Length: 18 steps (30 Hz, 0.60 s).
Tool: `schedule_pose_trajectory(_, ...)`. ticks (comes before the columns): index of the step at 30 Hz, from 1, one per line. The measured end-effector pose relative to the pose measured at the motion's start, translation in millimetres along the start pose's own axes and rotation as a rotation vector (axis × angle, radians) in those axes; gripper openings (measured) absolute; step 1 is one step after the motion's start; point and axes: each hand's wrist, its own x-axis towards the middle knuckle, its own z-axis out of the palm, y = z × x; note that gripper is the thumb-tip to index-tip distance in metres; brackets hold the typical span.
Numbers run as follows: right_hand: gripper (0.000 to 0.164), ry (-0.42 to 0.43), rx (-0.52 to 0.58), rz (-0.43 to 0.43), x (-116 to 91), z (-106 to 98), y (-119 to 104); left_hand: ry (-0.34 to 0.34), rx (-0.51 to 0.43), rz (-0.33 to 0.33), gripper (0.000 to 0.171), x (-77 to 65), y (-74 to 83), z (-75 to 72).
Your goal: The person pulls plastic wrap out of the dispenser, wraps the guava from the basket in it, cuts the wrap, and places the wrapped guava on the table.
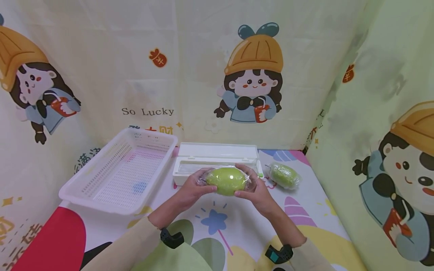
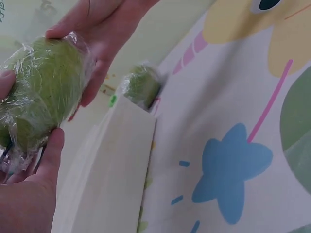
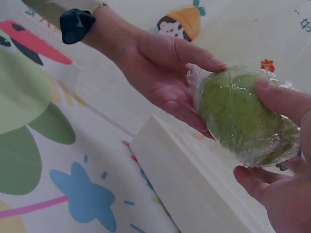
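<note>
A green mango (image 1: 226,180) wrapped in clear plastic film is held up between both hands, above the front of a white box. My left hand (image 1: 194,188) grips its left end, thumb in front and fingers behind. At the right end my right hand (image 1: 257,190) holds it the same way. In the right wrist view, crinkled film covers the mango (image 3: 238,111), and the right thumb presses on its side. The white film dispenser box (image 1: 218,149) has its lid raised. A second wrapped mango (image 1: 284,176) lies on the table to the box's right.
A white perforated plastic basket (image 1: 79,192) stands at the left of the table. The patterned tablecloth (image 1: 244,222) spreads in front of the box. Printed cloth walls (image 1: 196,82) enclose the table at the back and both sides.
</note>
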Motion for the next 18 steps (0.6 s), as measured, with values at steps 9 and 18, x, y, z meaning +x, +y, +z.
schedule_pose_trajectory(9, 0.075, -0.077, -0.075, 0.162, -5, -10, 12, 0.028, 0.049, 0.027, 0.069, -1.3, -7.8, -1.8)
schedule_pose_trajectory(18, 0.053, 0.02, 0.023, 0.198, -2, -6, 20, -0.085, 0.008, 0.027, 0.072, -6.7, -13.3, -4.7)
